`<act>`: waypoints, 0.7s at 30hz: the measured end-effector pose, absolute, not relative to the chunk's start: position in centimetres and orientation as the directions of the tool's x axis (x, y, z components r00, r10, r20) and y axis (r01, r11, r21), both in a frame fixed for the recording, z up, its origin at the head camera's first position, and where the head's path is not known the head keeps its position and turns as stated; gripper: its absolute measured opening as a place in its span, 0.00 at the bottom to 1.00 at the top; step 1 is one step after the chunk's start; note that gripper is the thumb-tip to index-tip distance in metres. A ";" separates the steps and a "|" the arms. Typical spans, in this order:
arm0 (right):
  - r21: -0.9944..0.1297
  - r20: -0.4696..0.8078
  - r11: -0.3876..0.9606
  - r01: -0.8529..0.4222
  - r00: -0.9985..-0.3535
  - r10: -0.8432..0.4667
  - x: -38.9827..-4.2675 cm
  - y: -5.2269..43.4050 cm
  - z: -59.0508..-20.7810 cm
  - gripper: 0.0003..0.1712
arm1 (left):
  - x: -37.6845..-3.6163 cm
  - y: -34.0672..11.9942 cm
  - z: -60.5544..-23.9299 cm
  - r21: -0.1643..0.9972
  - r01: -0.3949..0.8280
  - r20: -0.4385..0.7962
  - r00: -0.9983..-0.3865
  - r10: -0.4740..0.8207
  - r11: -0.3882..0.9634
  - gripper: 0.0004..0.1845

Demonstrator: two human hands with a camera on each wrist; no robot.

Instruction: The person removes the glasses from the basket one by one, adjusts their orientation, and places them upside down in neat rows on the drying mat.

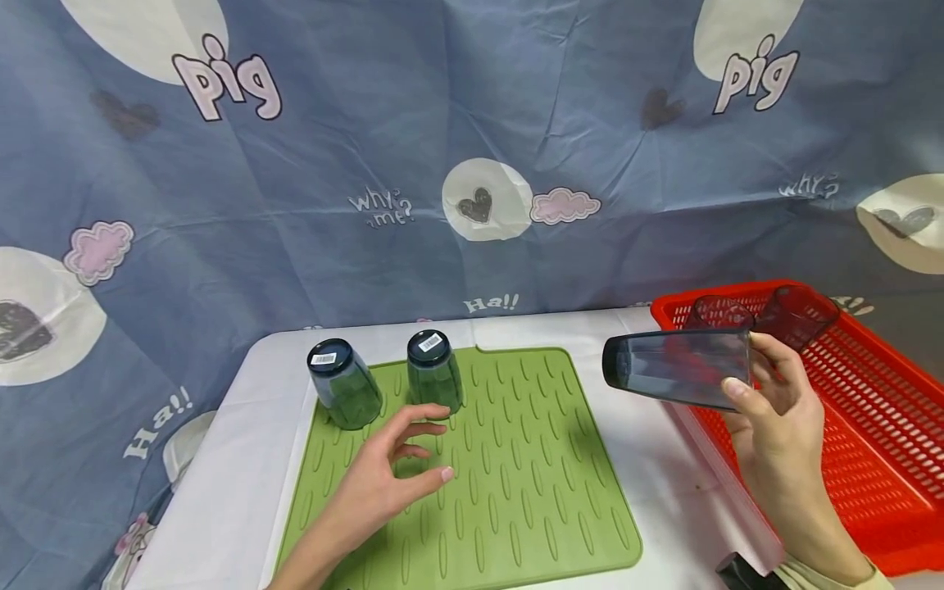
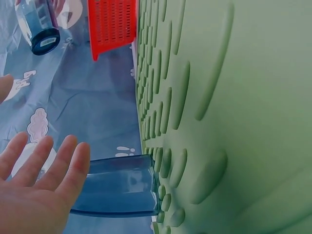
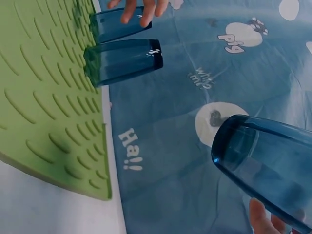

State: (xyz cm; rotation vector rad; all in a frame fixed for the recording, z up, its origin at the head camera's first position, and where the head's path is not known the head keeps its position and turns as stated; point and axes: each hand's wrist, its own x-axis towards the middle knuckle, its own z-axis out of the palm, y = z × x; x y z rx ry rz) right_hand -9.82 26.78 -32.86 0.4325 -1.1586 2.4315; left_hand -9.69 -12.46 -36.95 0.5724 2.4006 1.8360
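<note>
Behind both hands hangs a blue-grey, creased fabric backdrop [image 1: 413,115] printed with hearts, pink clouds and the words "pig", "why me?" and "Ha!!". Beyond the left hand, at its far left, a blue, clear, tapered tumbler [image 1: 345,389] stands upside down, a white barcode label on its dark base. Nearer that hand's fingertips is a second inverted blue tumbler [image 1: 435,373], labelled likewise. The left hand [image 1: 383,467] is spread, thumb well apart from its gently bent fingers, holding nothing. Beneath it lies a green, pliable-looking mat [image 1: 516,459] with raised oblong ridges, on a white-covered worktop [image 1: 221,459]. Between the hands, a third blue tumbler [image 1: 678,369] is held nearly level in the air, its thick labelled base toward the left hand. The right hand [image 1: 782,418] pinches it at the rim end between thumb and fingers. Behind and beside the right hand is a red, perforated, plastic-looking basket [image 1: 870,442]; two clear tumblers [image 1: 800,315] sit at its far end.
</note>
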 end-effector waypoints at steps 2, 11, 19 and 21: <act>-0.664 0.441 -0.570 -0.484 -0.869 0.224 -9.9 26.6 -33.1 0.27 | -9.7 -12.4 -37.0 0.944 0.254 0.176 -0.928 0.328 0.213 0.32; -0.679 0.412 -0.590 -0.436 -0.892 0.186 -9.9 26.0 -33.6 0.26 | -9.6 -12.1 -37.2 0.944 0.268 0.194 -0.923 0.332 0.194 0.30; -0.707 0.370 -0.586 -0.395 -0.913 0.170 -9.7 25.7 -33.9 0.26 | -9.4 -12.0 -37.1 0.948 0.243 0.167 -0.930 0.327 0.207 0.29; -0.705 0.368 -0.594 -0.388 -0.916 0.162 -9.6 25.6 -33.9 0.25 | -9.4 -11.9 -37.1 0.948 0.240 0.162 -0.930 0.329 0.211 0.29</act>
